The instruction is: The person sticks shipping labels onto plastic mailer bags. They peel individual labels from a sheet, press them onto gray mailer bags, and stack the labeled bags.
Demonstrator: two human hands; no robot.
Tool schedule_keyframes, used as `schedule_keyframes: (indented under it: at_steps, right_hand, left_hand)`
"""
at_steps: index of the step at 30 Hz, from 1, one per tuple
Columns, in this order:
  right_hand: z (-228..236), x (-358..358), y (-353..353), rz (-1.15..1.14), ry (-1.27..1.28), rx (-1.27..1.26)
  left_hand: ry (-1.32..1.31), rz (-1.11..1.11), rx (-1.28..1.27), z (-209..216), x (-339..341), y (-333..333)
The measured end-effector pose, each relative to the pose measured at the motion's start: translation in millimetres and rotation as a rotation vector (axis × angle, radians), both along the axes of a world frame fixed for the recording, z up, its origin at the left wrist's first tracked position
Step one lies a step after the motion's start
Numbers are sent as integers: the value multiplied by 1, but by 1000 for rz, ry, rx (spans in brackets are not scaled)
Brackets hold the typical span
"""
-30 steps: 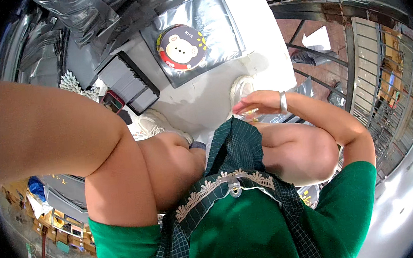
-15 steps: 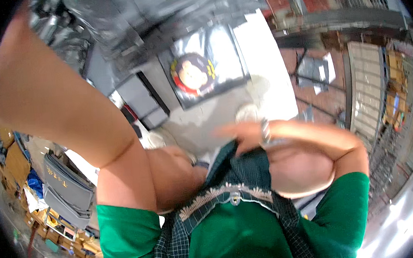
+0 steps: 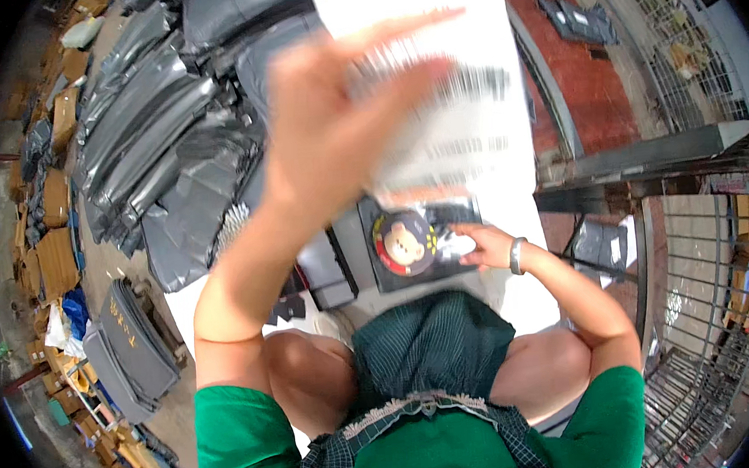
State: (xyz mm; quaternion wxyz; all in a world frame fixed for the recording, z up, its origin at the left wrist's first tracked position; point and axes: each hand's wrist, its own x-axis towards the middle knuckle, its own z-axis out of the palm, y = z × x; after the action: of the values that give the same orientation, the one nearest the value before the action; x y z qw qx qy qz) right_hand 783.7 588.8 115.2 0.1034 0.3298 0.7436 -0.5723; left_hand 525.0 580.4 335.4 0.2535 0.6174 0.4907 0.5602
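Raised over the table, my left hand (image 3: 322,124) is smeared by motion, its thumb and forefinger across a white printed label sheet (image 3: 446,132) with barcode-like bars. The sheet is blurred along with the hand and seems held by it; the exact grip is hard to see. Below the sheet lies a flat, shiny black package (image 3: 386,273) with a round bear-face picture (image 3: 403,244). My right hand (image 3: 490,247), a bracelet on its wrist, rests at the package's right edge with fingers stretched out flat.
Black plastic-wrapped parcels (image 3: 149,102) are piled at the far left. A dark grey box (image 3: 329,268) stands left of the package on the white table (image 3: 529,297). A grey bag (image 3: 128,346) stands at the left, near cardboard boxes (image 3: 60,259). Metal racks (image 3: 694,270) line the right side.
My left arm has swung in from the far left, bringing the white label sheet over the table. My right hand has moved from my lap forward onto the package's edge.
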Motion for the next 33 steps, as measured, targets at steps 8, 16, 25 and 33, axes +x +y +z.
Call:
schedule_keyframes:
  at_steps: [8, 16, 25, 33]
  right_hand:
    - [128, -82, 17, -568, 484, 160]
    - [112, -124, 1, -635, 453, 241]
    - [107, -136, 4, -713, 480, 263]
    - [103, -136, 7, -702, 461, 255]
  left_hand:
    - [-179, -127, -169, -107, -12, -41]
    - [-432, 19, -189, -133, -26, -64]
    - [-535, -42, -441, -162, -46, -79]
    - [-517, -25, -492, -159, -41, -78]
